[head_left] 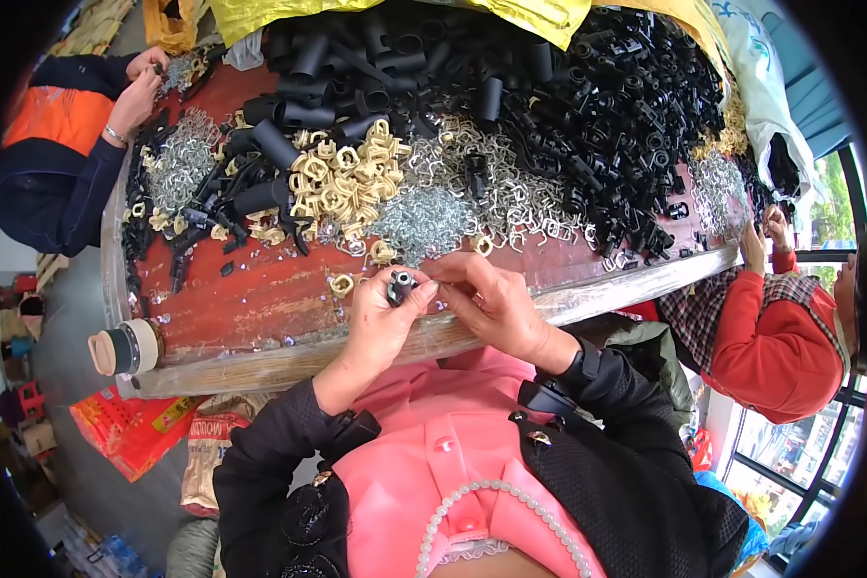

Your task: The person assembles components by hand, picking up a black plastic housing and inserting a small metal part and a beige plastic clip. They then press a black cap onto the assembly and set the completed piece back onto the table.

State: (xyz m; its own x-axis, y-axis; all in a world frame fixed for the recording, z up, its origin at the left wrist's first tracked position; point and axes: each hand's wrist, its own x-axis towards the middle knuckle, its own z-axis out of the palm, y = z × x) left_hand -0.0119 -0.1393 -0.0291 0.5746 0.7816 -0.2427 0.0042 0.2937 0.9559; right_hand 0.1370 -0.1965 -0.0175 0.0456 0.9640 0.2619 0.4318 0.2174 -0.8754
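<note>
Over the near edge of the table, my left hand (378, 313) is closed around a small black cylindrical part (401, 286), its round end with a light metal centre turned up. Close beside it, my right hand (496, 301) has its thumb and fingertips drawn together in a pinch; what they hold, if anything, is too small to make out. Just beyond my hands lies a heap of small silvery screws or pins (422, 222). Cream-coloured plastic ring-like pieces (342, 183) are piled to its left, and bent metal wire pieces (525, 197) are scattered to its right.
Black tubes (308, 58) and a large mound of black plastic parts (636, 106) cover the far side of the red table (231, 308). Tape rolls (130, 347) stand at its left corner. Co-workers in an orange-and-navy jacket (58, 120) and a red top (771, 337) work at either side.
</note>
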